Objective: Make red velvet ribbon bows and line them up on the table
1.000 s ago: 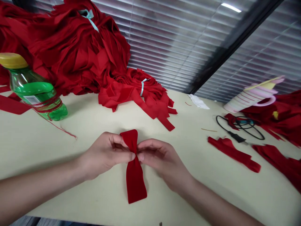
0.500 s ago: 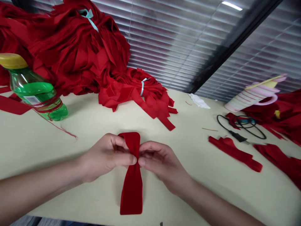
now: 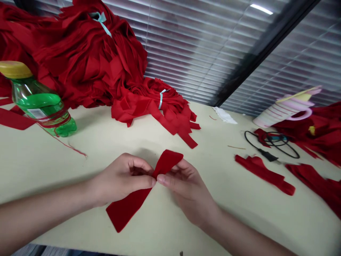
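A short strip of red velvet ribbon (image 3: 130,202) is pinched at its folded middle, and it runs diagonally from lower left to upper right. My left hand (image 3: 124,179) grips it from the left between thumb and curled fingers. My right hand (image 3: 188,188) holds the same pinch from the right, with its thumb tip almost meeting the left thumb. The gathered centre of the ribbon is partly hidden by my fingers. Both hands are just above the cream tabletop (image 3: 202,220).
Behind my hands lie a large heap of red ribbon strips (image 3: 80,60) and a bundle tied with pale blue tape (image 3: 160,105). A green plastic bottle (image 3: 37,101) stands at left. At right are a black cable (image 3: 271,144), red strips (image 3: 263,174) and a pink-and-white stack (image 3: 283,112).
The ribbon has turned from nearly vertical to diagonal, its lower end swinging left and its upper end swinging right. My hands still pinch its middle.
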A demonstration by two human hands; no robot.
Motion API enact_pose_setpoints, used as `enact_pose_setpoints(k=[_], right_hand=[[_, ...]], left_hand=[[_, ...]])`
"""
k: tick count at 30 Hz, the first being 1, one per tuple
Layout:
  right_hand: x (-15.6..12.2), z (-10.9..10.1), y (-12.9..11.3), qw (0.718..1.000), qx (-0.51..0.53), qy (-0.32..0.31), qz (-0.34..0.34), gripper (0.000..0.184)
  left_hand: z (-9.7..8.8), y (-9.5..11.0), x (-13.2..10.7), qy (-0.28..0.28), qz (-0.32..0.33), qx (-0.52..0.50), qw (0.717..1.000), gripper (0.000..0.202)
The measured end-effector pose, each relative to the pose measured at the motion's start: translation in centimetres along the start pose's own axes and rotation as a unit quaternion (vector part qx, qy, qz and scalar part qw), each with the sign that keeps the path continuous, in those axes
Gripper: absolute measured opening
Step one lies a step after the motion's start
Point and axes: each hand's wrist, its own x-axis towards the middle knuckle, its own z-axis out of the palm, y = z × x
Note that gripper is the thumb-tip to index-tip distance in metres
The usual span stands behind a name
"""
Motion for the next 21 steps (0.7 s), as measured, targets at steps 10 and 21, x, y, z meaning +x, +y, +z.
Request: enact_pose_setpoints(k=[10,21], right_hand=[[0.2,0.5,-0.1,0.999,0.002,0.037,0.017,0.030],[2.4,-3.3,-2.3,0.974,-0.169,0.149,0.024,0.050]], left_hand=[[0.1,-0.2,-0.3,-0.020,-0.011,0.048,0.999,0.019],[-6.1,2.5,2.2,-0.156,-0.083,0.239,0.955,0.020]])
